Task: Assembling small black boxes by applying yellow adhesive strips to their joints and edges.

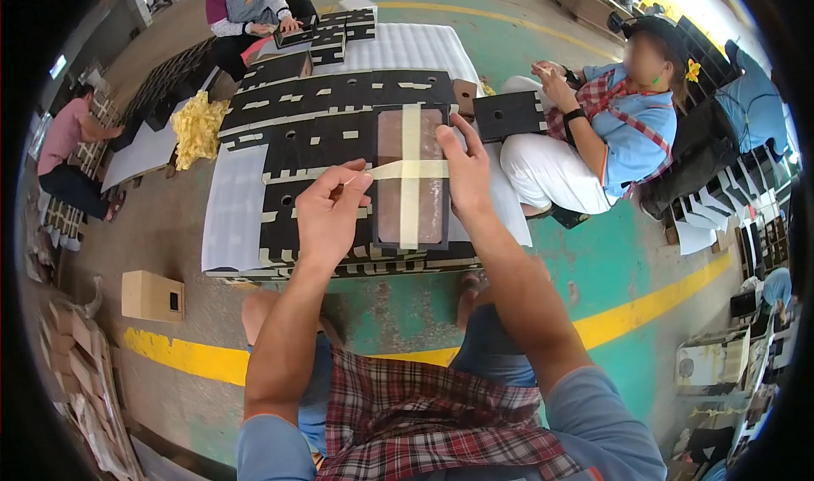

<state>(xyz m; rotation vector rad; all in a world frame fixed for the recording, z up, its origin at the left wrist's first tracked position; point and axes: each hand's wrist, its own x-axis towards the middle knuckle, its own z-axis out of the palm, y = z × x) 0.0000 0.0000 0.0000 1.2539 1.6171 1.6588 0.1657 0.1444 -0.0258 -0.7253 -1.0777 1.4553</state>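
Observation:
In front of me, a flat black-edged box [388, 214] with a translucent brownish face is held upright over the worktable. Pale yellow masking tape [411, 197] crosses it, one strip running lengthwise and one across. My left hand [326, 226] is closed in a pinch on the loose end of the cross strip, at the box's left side. Along the right edge my right hand [468, 171] grips the box, its thumb on the front face; the fingers behind are partly hidden. Rows of black boxes [318, 142] with short tape pieces lie just beyond.
White foam sheeting [229, 214] covers parts of the table. At the right sits a co-worker [632, 133] beside a black box [509, 116]; another person [254, 14] works at the far end. A yellow heap [199, 129] and a cardboard box [153, 296] are at the left.

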